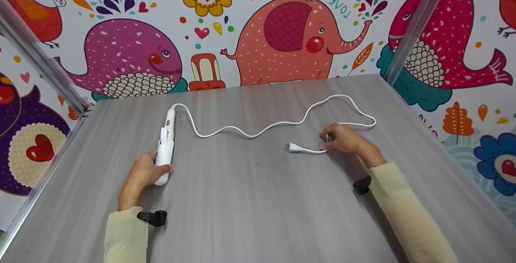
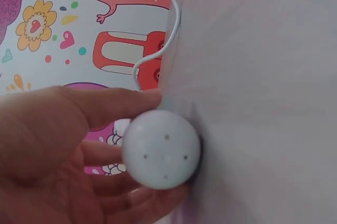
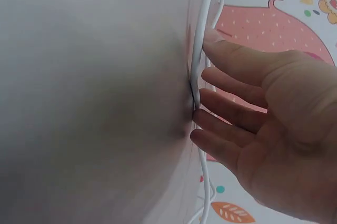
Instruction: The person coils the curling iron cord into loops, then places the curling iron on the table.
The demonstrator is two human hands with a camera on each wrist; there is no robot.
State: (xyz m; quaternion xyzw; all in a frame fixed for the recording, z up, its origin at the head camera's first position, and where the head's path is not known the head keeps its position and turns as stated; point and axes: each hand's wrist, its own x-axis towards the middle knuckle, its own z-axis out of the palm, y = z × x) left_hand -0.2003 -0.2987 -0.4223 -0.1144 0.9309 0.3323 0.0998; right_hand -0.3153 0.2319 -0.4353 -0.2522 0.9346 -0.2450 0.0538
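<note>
A white curling iron lies lengthwise on the left of the table, its corded handle pointing away. My left hand grips its near end, thumb on one side and fingers on the other. In the left wrist view, the curling iron's round end cap shows small holes between the thumb and fingers. My right hand is at the white power cord close to its plug. The right wrist view shows the thumb and loosely bent fingers apart, with their tips touching the cord.
The cord runs in waves across the grey table and loops back at the right. A patterned wall stands behind the table, with metal posts at the corners. A black wrist camera sits on the left sleeve.
</note>
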